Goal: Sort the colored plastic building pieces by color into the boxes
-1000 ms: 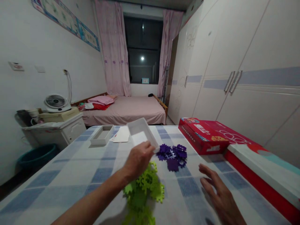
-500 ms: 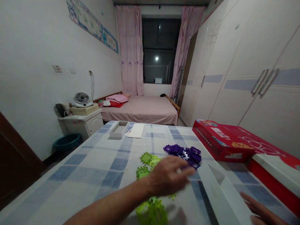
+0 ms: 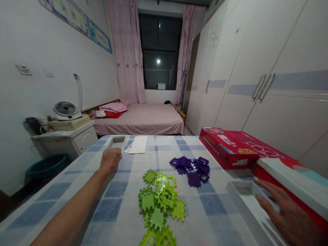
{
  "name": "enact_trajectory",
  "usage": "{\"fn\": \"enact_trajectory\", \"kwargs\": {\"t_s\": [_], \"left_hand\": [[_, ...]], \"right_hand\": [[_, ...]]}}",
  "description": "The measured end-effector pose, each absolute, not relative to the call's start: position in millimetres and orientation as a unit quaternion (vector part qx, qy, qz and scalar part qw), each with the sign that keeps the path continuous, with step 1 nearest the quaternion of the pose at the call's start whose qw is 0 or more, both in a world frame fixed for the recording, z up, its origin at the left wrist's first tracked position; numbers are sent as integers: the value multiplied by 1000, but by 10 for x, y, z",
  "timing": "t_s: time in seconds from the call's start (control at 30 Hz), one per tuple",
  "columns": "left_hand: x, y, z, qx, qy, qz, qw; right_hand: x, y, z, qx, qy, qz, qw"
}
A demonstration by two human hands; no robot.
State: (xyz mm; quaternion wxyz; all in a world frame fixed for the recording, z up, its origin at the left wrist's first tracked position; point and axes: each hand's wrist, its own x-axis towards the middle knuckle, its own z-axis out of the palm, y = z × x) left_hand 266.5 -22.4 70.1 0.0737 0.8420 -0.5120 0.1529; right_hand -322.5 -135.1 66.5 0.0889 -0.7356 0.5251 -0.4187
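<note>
My left hand (image 3: 110, 160) is closed at the near end of a small open white box (image 3: 117, 140) at the table's far left, its fingertips hidden. On the right, my right hand (image 3: 287, 208) has the thumb inside a long white open box (image 3: 237, 196) and the other fingers over its right wall, gripping that side. A pile of green interlocking plastic pieces (image 3: 156, 201), toothed along their edges, lies at the centre of the table. Beyond it is a smaller heap of purple pieces (image 3: 194, 179) with a pale one on top.
White cards (image 3: 138, 145) lie beside the small box. A red box (image 3: 230, 147) and a red-and-white box (image 3: 287, 177) stand along the right of the table, which has a blue-and-white checked cloth (image 3: 123, 222). Behind are a bed (image 3: 146, 119) and a wardrobe (image 3: 256, 61).
My left hand has gone from over the pieces to the small box at far left, uncovering the green pile. The long white box, tilted before, lies flatter. The view has turned right.
</note>
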Motion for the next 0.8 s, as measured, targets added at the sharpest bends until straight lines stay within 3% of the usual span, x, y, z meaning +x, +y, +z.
{"fn": "enact_trajectory", "kwargs": {"t_s": [0.13,0.4,0.57,0.63,0.8], "left_hand": [[2264,-136,751,809,-558,165,82],[1360,231,661,734,-662,122,91],[1190,268,745,719,-678,98,121],[1167,243,757,727,-664,98,143],[1221,128,620,731,-597,118,309]], "right_hand": [[-2345,-1358,830,-776,486,-341,213],[-1432,-1810,585,-766,582,-247,118],[-1309,-1794,578,-804,553,-151,161],[-1259,-1676,553,-827,530,-128,140],[-1216,-1374,415,-835,499,-231,21]]}}
